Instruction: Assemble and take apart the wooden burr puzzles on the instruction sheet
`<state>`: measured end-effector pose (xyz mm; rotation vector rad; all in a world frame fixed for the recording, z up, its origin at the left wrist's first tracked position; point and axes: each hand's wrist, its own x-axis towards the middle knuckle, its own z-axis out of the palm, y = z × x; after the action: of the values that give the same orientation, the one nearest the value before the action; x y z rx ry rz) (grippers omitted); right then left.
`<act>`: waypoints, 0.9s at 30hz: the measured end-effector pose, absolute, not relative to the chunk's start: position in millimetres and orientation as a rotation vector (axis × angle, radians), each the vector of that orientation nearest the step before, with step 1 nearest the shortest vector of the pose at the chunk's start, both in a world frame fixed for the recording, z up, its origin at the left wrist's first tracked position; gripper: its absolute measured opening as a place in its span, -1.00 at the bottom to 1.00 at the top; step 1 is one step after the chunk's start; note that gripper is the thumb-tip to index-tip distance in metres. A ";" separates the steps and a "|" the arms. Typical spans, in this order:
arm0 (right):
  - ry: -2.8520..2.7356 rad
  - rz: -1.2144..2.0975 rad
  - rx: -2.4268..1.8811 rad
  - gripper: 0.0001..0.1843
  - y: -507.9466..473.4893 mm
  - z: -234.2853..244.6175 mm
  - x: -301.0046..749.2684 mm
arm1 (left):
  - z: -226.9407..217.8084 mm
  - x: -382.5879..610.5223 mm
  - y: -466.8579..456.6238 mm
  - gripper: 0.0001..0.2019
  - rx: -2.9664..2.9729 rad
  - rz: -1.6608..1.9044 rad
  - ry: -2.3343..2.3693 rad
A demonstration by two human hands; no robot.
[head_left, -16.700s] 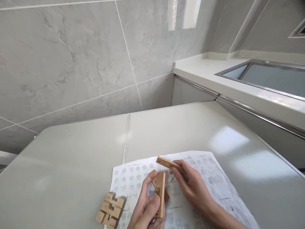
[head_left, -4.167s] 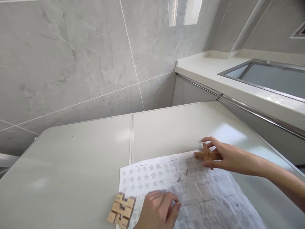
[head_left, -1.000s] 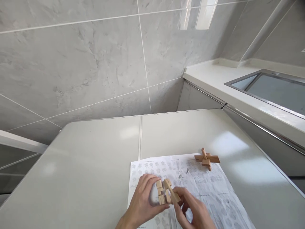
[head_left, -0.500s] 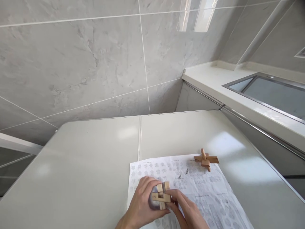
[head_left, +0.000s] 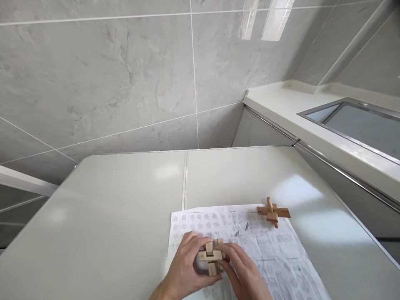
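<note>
Light wooden interlocking puzzle pieces [head_left: 210,256] are joined into a small cross-like block above the sheet. My left hand [head_left: 186,266] wraps round its left side, thumb below and fingers above. From the right, my right hand [head_left: 243,268] pinches the crossbar piece, which bears a printed mark at its left end. The undersides of the pieces are hidden by the hands. A printed instruction sheet [head_left: 229,225] with rows of small puzzle drawings lies beneath. At its far right corner rests a second, darker wooden burr puzzle [head_left: 272,212], assembled and untouched.
The pale folding table [head_left: 125,208] has a seam down its middle. Behind it rises a grey tiled wall [head_left: 140,75]. On the right is a white counter [head_left: 275,98] with a metal-framed sink [head_left: 359,121], set higher than the table.
The crossbar piece, tilted before, now lies level and closer against the other pieces. My right fingers have shifted slightly with it. The camera view has moved a little.
</note>
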<state>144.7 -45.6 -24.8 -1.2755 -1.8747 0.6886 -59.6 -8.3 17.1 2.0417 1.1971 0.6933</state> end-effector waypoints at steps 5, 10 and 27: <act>-1.892 0.592 -1.299 -0.70 -41.8 -23.8 142.8 | 13.9 -61.0 -9.2 -0.26 2.057 0.736 1.166; -1.910 0.541 -1.287 -0.72 -33.2 -11.4 143.7 | 14.8 -61.0 -7.0 -0.32 2.055 0.743 1.156; -1.971 0.455 -1.354 -0.69 -31.4 -9.1 141.8 | 10.0 -64.1 -12.9 -0.30 1.875 0.671 1.222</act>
<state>141.8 -31.4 -9.1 -1.3542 -1.9707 0.4551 -64.1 -12.9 10.0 1.8749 1.2220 0.6711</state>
